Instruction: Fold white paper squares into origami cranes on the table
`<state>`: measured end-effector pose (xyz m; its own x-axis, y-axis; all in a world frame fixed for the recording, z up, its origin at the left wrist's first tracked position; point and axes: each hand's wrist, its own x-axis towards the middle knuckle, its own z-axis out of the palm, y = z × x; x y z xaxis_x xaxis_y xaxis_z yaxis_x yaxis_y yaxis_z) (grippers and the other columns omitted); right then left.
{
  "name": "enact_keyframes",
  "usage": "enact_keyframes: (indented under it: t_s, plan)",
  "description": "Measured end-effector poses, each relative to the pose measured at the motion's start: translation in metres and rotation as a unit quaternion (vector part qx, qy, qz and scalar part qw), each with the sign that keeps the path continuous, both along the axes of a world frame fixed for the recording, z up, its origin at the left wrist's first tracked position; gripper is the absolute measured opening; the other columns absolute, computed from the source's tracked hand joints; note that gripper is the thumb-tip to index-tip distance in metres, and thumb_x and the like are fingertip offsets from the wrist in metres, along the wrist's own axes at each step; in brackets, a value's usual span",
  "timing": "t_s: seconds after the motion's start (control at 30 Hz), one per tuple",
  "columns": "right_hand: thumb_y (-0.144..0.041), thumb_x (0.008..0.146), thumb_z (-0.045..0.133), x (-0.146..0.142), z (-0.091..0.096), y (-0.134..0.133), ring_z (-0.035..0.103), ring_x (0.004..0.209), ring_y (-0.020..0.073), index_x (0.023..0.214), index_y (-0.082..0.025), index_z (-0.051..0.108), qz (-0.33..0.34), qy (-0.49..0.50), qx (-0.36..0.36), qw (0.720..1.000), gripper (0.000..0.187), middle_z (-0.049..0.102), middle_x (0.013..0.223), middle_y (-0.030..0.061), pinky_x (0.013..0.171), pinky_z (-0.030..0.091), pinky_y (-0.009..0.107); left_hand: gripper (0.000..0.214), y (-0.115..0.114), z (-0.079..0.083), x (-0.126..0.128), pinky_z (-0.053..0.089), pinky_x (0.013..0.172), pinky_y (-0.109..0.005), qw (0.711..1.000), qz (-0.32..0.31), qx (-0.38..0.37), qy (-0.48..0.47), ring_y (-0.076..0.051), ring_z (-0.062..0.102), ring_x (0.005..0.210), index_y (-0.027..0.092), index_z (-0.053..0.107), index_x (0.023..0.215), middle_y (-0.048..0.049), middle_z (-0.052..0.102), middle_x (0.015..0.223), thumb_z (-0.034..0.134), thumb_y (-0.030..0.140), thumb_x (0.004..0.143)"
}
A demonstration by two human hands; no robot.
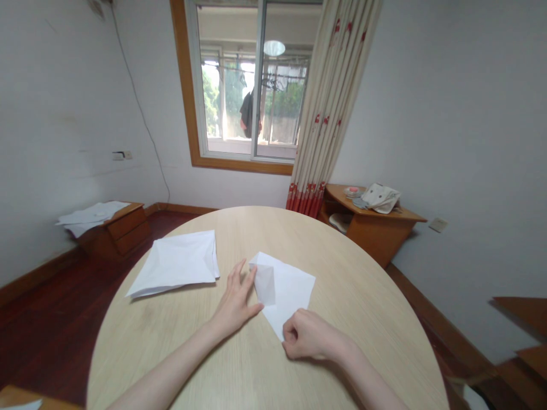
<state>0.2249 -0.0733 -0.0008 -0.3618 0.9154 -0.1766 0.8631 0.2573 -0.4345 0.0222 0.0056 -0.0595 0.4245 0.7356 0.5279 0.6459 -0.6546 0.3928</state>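
Observation:
A white sheet of paper (287,290) lies on the round wooden table (342,273), with one corner folded over at its left side. My left hand (237,302) rests flat on the table with fingers stretched out, its fingertips touching the folded flap. My right hand (305,336) is curled closed at the sheet's near corner, knuckles up, pressing or pinching the paper edge. A stack of white paper sheets (177,263) lies on the table to the left, apart from both hands.
A low wooden cabinet (117,228) with papers on top stands at the left wall. A corner shelf (371,219) with a bag stands at the right by a red-patterned curtain (329,108). A window (250,85) is behind the table.

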Motion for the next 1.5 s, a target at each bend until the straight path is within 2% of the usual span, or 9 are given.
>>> enact_keyframes:
  t_s: [0.2, 0.37, 0.53, 0.77, 0.9, 1.0, 1.1, 1.3, 1.5]
  plan:
    - [-0.015, 0.055, 0.052, 0.003, 0.0, -0.003, 0.042, 0.046, 0.0079, 0.046, -0.018, 0.05, 0.008, 0.008, -0.048, 0.999, 0.01, 0.044, 0.046, -0.007, 0.043, 0.026, 0.019, 0.096, 0.0, 0.0, 0.0, 0.026, 0.11, -0.056, 1.0, 0.002, -0.003, 0.0, -0.037, 0.015, 0.141, 0.03, 0.019, 0.149, -0.0124, 0.009, 0.155, 0.074, 0.018, 0.071]
    - [-0.014, 0.053, 0.054, 0.003, 0.004, -0.004, 0.041, 0.046, 0.0082, 0.046, -0.018, 0.048, 0.005, 0.012, -0.083, 0.996, 0.01, 0.043, 0.045, -0.0075, 0.043, 0.027, 0.019, 0.094, -0.001, 0.001, 0.0, 0.025, 0.111, -0.055, 1.0, 0.005, -0.002, 0.005, -0.036, 0.015, 0.141, 0.028, 0.021, 0.148, -0.0137, 0.01, 0.155, 0.074, 0.018, 0.071]
    - [-0.013, 0.052, 0.054, 0.004, 0.007, -0.005, 0.041, 0.046, 0.0083, 0.047, -0.018, 0.05, -0.002, 0.021, -0.113, 0.993, 0.008, 0.044, 0.045, -0.0077, 0.042, 0.028, 0.019, 0.097, 0.0, 0.001, 0.0, 0.026, 0.109, -0.057, 1.0, 0.001, -0.002, 0.003, -0.038, 0.015, 0.141, 0.032, 0.016, 0.149, -0.0128, 0.009, 0.155, 0.074, 0.019, 0.072]
    - [-0.012, 0.053, 0.053, 0.009, -0.001, -0.001, 0.035, 0.044, 0.0068, 0.048, -0.017, 0.051, -0.014, 0.084, -0.13, 0.988, 0.007, 0.039, 0.044, -0.0087, 0.04, 0.023, 0.018, 0.1, -0.001, 0.003, -0.001, 0.026, 0.11, -0.055, 1.0, 0.005, 0.014, 0.005, -0.037, 0.015, 0.141, 0.031, 0.016, 0.149, -0.0136, 0.01, 0.155, 0.075, 0.019, 0.07]
    - [-0.013, 0.065, 0.052, 0.011, -0.003, 0.006, 0.036, 0.049, 0.007, 0.05, -0.017, 0.047, -0.013, 0.115, -0.081, 0.99, 0.016, 0.038, 0.049, -0.0076, 0.045, 0.025, 0.019, 0.1, -0.005, 0.006, 0.0, 0.026, 0.11, -0.055, 0.999, 0.005, 0.036, 0.016, -0.037, 0.014, 0.141, 0.031, 0.009, 0.15, -0.0136, 0.009, 0.155, 0.073, 0.019, 0.074]
    - [-0.02, 0.077, 0.05, 0.011, -0.003, 0.011, 0.039, 0.057, 0.0092, 0.053, -0.017, 0.043, -0.036, 0.123, -0.002, 0.992, 0.026, 0.041, 0.056, -0.0057, 0.054, 0.028, 0.021, 0.099, -0.009, 0.009, 0.001, 0.027, 0.11, -0.055, 0.998, 0.0, 0.054, 0.026, -0.037, 0.015, 0.141, 0.032, 0.004, 0.151, -0.0138, 0.01, 0.154, 0.069, 0.019, 0.077]
    - [-0.024, 0.085, 0.047, 0.011, -0.004, 0.014, 0.045, 0.063, 0.0121, 0.06, -0.018, 0.047, -0.06, 0.115, 0.084, 0.988, 0.025, 0.05, 0.063, -0.003, 0.058, 0.03, 0.023, 0.098, -0.012, 0.012, 0.002, 0.027, 0.111, -0.054, 0.997, -0.001, 0.067, 0.03, -0.036, 0.016, 0.141, 0.028, -0.001, 0.151, -0.0152, 0.014, 0.153, 0.065, 0.018, 0.079]
    - [-0.015, 0.083, 0.05, 0.01, -0.015, 0.02, 0.052, 0.076, 0.0168, 0.078, -0.018, 0.055, -0.068, 0.102, 0.154, 0.981, 0.008, 0.058, 0.079, 0.0018, 0.07, 0.038, 0.027, 0.098, -0.016, 0.013, 0.004, 0.026, 0.111, -0.055, 0.994, -0.005, 0.107, 0.017, -0.036, 0.013, 0.142, 0.025, -0.01, 0.15, -0.0164, 0.01, 0.153, 0.059, 0.015, 0.082]
    - [-0.014, 0.084, 0.051, 0.009, -0.026, 0.023, 0.053, 0.095, 0.022, 0.093, -0.02, 0.057, -0.042, 0.091, 0.194, 0.976, 0.012, 0.06, 0.097, 0.0059, 0.085, 0.041, 0.035, 0.084, -0.021, 0.018, 0.003, 0.016, 0.112, -0.061, 0.986, -0.007, 0.161, 0.034, -0.037, 0.01, 0.142, 0.032, 0.005, 0.151, -0.012, 0.005, 0.155, 0.056, 0.015, 0.086]
